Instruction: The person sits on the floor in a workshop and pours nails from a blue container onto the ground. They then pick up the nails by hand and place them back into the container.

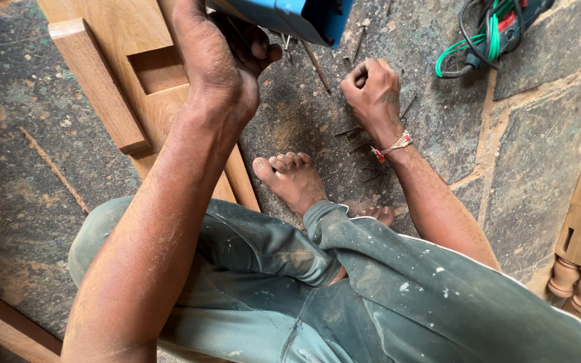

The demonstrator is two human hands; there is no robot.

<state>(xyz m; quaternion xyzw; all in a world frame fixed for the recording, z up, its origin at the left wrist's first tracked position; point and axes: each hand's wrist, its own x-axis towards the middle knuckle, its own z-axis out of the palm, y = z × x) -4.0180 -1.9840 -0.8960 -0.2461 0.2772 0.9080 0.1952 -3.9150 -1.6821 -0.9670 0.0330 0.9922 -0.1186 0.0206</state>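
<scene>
Head view: the person sits on the stone floor (539,168), bare foot (294,178) out front. Left hand (226,60) is up at the top edge, curled round the underside of a blue power tool (290,17); only the tool's lower body shows, so what the fingers press on can't be told. Right hand (371,87) is a closed fist resting on the floor, grip pressed together; whether it pinches a nail inside is hidden. Loose nails (364,144) lie scattered just beside and below that fist, some touching the wrist area, near the foot. A wooden frame piece (136,81) with a cut recess lies under the left forearm, left of the nails.

Judgement: to do this step well, pick one nail cleanly with the fingertips rather than raking the pile, keep the tool steady and pointed away from the foot, and keep the toes back from the nails.

A second corded tool with green cable (485,33) sits well apart, top right. Turned wooden legs (576,279) at right edge.
</scene>
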